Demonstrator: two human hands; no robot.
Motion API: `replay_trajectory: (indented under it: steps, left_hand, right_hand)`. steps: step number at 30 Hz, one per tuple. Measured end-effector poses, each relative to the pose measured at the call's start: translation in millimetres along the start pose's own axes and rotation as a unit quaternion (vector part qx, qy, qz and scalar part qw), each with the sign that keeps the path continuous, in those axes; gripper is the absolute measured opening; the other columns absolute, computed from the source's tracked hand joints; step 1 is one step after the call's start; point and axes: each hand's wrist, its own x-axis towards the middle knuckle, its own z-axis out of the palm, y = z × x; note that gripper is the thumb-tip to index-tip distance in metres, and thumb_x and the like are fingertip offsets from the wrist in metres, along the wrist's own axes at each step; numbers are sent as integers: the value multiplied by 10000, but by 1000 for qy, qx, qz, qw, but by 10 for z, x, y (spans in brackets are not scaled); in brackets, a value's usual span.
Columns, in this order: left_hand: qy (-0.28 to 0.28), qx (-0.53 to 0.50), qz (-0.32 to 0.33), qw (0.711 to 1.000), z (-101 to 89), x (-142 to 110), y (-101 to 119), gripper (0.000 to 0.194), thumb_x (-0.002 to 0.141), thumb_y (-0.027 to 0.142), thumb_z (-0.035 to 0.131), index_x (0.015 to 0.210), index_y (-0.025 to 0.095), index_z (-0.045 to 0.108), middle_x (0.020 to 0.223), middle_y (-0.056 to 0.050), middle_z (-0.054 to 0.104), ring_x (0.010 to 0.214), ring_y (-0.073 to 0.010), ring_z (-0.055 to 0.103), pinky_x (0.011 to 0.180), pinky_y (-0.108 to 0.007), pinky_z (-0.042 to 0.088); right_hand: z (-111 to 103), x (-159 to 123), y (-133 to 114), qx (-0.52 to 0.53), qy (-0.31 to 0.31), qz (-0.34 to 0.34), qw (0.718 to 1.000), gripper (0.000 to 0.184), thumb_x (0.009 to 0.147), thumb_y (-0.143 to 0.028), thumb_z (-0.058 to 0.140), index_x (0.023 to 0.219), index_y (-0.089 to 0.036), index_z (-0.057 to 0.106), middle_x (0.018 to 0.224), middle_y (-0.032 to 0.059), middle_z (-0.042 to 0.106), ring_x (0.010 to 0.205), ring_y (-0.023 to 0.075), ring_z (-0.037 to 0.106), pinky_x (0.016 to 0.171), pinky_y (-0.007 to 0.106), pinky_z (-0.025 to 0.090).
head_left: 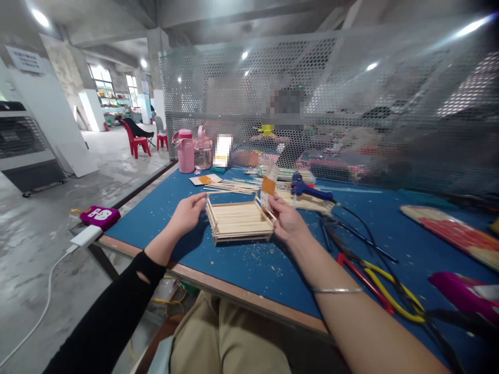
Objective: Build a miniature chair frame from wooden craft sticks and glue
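Note:
A small tray-like frame of pale wooden sticks (238, 218) stands on the blue tabletop, with a slatted floor and low stick rails. My left hand (186, 214) is closed in a pinch at its back left corner, by the top of the rail. Between the thumb and fingers of my right hand (287, 219) is a white and orange card (268, 185), held upright over the frame's right side. The right fingers are close to the right rail; whether they touch it I cannot tell. Behind the frame lie loose thin wooden sticks (230, 186).
A blue hot glue gun (312, 190) rests behind my right hand. Yellow-handled pliers (393, 291) and a red-handled tool (366, 283) lie beside my right forearm. A pink thermos (186, 151) stands at the back left. A perforated screen (331, 109) borders the table, with a person beyond.

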Motion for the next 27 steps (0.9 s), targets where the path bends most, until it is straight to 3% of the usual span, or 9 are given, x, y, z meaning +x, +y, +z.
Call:
replay_trajectory:
  steps: [2,6,9,11,14,17,20,23,27]
  left_hand:
    - [-34,-88,-42,995,53,152,-1,261,818,300,535,956,149,697,864,-58,700,690,-138,606,655,-249,477]
    - [-7,-144,-102,984,44,223,-21,221,788,304,589,821,123,712,769,-61,690,535,-99,554,537,-219,431]
    - [41,-99,-93,990,-19,-78,-7,238,829,287,534,913,151,710,891,-75,705,606,-133,602,609,-262,454]
    - [71,47,-18,996,-12,-400,24,240,813,325,569,921,174,721,908,-87,721,792,-205,639,736,-313,455]
    - [67,162,8,985,106,-813,83,246,777,345,631,964,210,718,989,-99,720,921,-261,638,838,-384,424]
    - [79,186,13,979,254,-940,136,176,821,307,589,881,229,735,950,-85,731,903,-258,648,919,-446,369]
    - [117,132,15,984,315,-869,188,158,810,293,597,795,232,742,865,-68,742,830,-239,658,939,-446,365]
    - [151,-8,22,988,306,-803,250,122,758,294,639,745,220,736,796,-49,734,785,-205,649,826,-348,453]
    - [123,-194,11,973,313,-810,323,108,689,284,687,719,192,733,778,-36,697,765,-165,620,711,-261,481]
  right_hand:
    - [2,-2,-3,-1,3,3,1000,144,745,-52,564,746,-190,608,629,-34,673,519,93,624,533,193,544]
    - [1,0,-7,4,5,3,1000,140,735,-47,585,754,-184,605,644,-26,680,527,93,633,532,183,540]
    - [5,-2,-6,13,12,5,1000,144,747,-40,560,759,-174,609,642,-16,680,529,100,635,534,191,539]
    - [17,-9,-4,12,10,4,1000,138,748,-43,561,742,-174,605,629,-16,674,523,102,632,540,198,541]
    - [55,-31,-7,15,16,4,1000,146,750,-40,554,734,-177,602,620,-22,669,514,96,624,527,189,535]
    - [89,-51,-17,20,44,9,999,177,766,-29,512,726,-180,594,612,-28,665,499,88,613,493,179,524]
    - [67,-41,-27,24,72,16,997,182,764,-29,516,711,-190,580,595,-40,653,487,86,602,487,184,527]
    - [-7,-7,-40,40,91,25,995,181,764,-33,531,703,-200,564,573,-55,629,453,76,575,468,173,518]
    - [-76,6,-56,55,61,38,996,164,782,-64,550,689,-198,529,516,-67,557,419,67,542,430,159,497]
